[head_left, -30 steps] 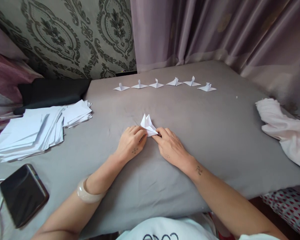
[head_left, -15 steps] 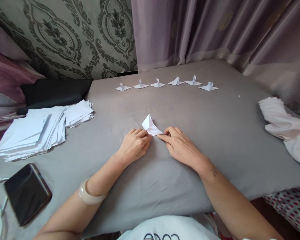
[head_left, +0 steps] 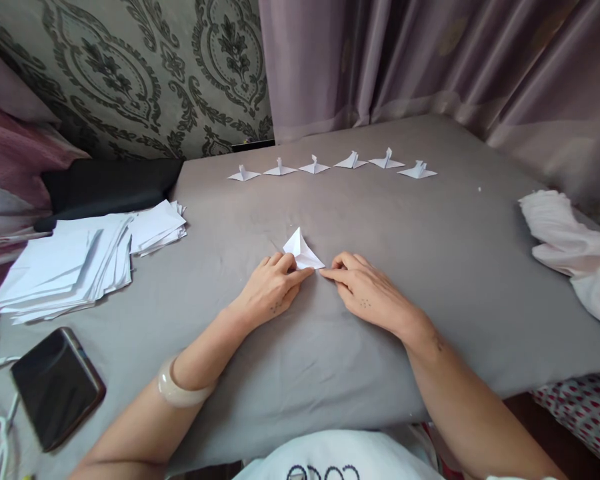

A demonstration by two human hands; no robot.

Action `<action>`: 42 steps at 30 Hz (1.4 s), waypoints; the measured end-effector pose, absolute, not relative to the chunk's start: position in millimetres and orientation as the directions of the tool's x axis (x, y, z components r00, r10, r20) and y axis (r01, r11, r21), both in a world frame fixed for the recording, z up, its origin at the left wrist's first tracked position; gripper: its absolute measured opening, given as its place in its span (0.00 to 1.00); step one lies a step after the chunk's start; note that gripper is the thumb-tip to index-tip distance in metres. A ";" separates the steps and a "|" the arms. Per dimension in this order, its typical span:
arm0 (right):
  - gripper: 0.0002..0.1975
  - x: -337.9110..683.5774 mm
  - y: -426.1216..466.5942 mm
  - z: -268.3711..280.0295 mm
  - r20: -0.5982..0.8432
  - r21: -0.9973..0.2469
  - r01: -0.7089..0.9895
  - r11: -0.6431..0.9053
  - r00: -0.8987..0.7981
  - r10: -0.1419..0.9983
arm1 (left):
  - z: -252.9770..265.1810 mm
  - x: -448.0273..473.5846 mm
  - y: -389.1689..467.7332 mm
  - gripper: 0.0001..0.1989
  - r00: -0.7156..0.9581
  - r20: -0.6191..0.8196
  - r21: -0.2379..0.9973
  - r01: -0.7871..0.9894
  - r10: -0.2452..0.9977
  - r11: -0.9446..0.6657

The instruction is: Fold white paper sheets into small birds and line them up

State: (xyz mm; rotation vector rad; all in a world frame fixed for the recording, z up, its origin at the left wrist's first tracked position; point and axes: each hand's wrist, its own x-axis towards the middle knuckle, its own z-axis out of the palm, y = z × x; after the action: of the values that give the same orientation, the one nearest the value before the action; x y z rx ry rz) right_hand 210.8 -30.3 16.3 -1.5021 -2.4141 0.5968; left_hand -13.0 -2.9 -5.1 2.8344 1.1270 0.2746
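A small piece of folded white paper point(head_left: 301, 248) lies on the grey cloth in front of me, one point facing away and another facing right. My left hand point(head_left: 273, 283) is closed over its lower left part, with the index finger laid along the near edge. At the right corner, the index fingertip of my right hand point(head_left: 367, 290) touches the paper, while the other fingers are curled in. The undersides of both hands are hidden.
Several small folded paper figures point(head_left: 314, 165) stand in a row at the back. Stacked white paper sheets point(head_left: 70, 263) lie on the left, beyond a dark phone point(head_left: 57, 390) and white cables point(head_left: 3, 433). A pale crumpled cloth point(head_left: 575, 247) rests at the right edge.
My left index finger has slid right along the paper's near edge. My right hand has shifted slightly right, its fingertip now at the very corner. The paper has barely moved.
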 end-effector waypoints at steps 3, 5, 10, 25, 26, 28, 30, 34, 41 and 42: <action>0.22 210.5 -30.4 15.3 0.001 -0.458 0.796 0.395 -0.444 0.896 | -6.4 -12.5 -2.2 0.20 0.711 0.129 0.137 0.677 0.691 -0.723; 0.21 210.3 -30.3 14.3 0.003 -0.460 0.797 0.391 -0.438 0.899 | -7.6 -12.2 -2.1 0.21 0.712 0.141 0.125 0.676 0.688 -0.726; 0.20 209.4 -27.9 11.1 0.018 -0.479 0.800 0.363 -0.404 0.915 | -11.2 -11.5 -0.9 0.15 0.670 0.270 0.127 0.687 0.691 -0.716; 0.08 201.6 -19.9 -2.2 0.070 -0.594 0.788 0.163 -0.151 0.986 | -13.4 -14.6 8.9 0.11 0.501 0.443 0.180 0.762 0.743 -0.622; 0.08 201.3 -19.1 -2.6 0.074 -0.625 0.766 0.148 -0.130 0.989 | -12.1 -14.8 9.4 0.11 0.460 0.483 0.239 0.749 0.745 -0.618; 0.07 199.9 -17.3 -2.6 0.117 -0.707 0.694 0.134 -0.072 0.991 | -8.5 -14.5 10.1 0.08 0.313 0.541 0.425 0.698 0.780 -0.576; 0.06 198.1 -15.7 -1.0 0.182 -0.796 0.588 0.141 0.010 0.983 | -4.5 -13.1 10.0 0.07 0.124 0.482 0.690 0.557 0.867 -0.463; 0.05 194.1 -15.9 5.2 0.267 -0.901 0.381 0.209 0.107 0.958 | 0.5 -7.4 7.3 0.11 -0.062 0.001 1.000 -0.009 0.998 -0.002; 0.11 183.0 -23.3 4.2 0.297 -0.911 0.309 0.274 0.028 0.954 | 0.8 4.1 2.5 0.10 -0.063 -0.239 0.932 -0.295 0.969 0.211; 0.12 181.1 -24.0 3.0 0.286 -0.914 0.308 0.264 0.028 0.958 | 0.9 5.1 1.5 0.10 -0.070 -0.237 0.936 -0.285 0.969 0.208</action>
State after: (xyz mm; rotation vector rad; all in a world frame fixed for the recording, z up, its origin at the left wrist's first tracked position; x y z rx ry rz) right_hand 181.1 -24.0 3.0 -1.2394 -1.4917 0.7834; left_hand 5.1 1.5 0.9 0.7895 1.1729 1.2322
